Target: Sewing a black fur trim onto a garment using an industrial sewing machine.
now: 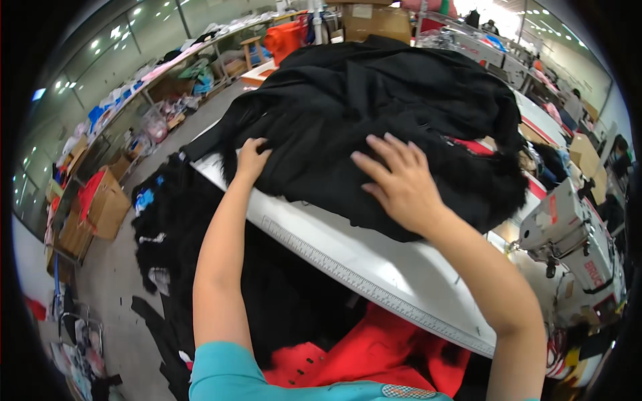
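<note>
A large black garment (314, 107) with black furry trim (511, 177) at its right side lies heaped over the white table (374, 244). At its near left edge, my left hand (251, 160) has its fingers bent closed on the cloth. My right hand (401, 184) rests on the middle of the garment with its fingers spread, holding nothing. A bit of red (473, 146) shows among the folds to the right of that hand.
A ruler strip (354, 281) runs along the table's near edge. Red cloth (374, 347) and black furry material (167, 220) hang below it. A sewing machine (568, 227) stands at the right. Cardboard boxes (93, 207) sit at the left and a stool (253, 50) stands behind.
</note>
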Demonstrator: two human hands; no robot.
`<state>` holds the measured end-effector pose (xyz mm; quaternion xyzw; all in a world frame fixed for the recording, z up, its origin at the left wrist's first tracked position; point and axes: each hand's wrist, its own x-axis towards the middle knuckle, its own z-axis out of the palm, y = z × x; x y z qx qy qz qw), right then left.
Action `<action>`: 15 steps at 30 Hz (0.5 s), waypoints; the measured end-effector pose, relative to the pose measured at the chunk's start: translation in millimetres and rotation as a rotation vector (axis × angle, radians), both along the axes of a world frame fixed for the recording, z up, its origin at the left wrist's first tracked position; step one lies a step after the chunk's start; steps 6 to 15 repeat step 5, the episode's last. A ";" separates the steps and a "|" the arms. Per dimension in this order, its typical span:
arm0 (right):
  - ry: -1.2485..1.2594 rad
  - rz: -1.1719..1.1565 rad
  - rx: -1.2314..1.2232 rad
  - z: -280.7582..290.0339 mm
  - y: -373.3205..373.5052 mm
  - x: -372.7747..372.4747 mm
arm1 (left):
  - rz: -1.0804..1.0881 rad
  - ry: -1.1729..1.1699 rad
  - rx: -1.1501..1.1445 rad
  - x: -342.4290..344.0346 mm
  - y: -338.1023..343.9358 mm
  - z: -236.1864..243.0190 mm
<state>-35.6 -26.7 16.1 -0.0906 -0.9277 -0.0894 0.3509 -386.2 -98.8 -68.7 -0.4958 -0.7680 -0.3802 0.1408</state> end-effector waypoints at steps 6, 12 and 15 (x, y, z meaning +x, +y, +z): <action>-0.166 -0.183 0.049 -50.0 9.8 -28.1 | 0.391 0.495 0.237 48.6 -54.4 37.6; -0.166 -0.183 0.049 -50.0 9.8 -28.1 | 0.391 0.495 0.237 48.6 -54.4 37.6; -0.166 -0.183 0.049 -50.0 9.8 -28.1 | 0.391 0.495 0.237 48.6 -54.4 37.6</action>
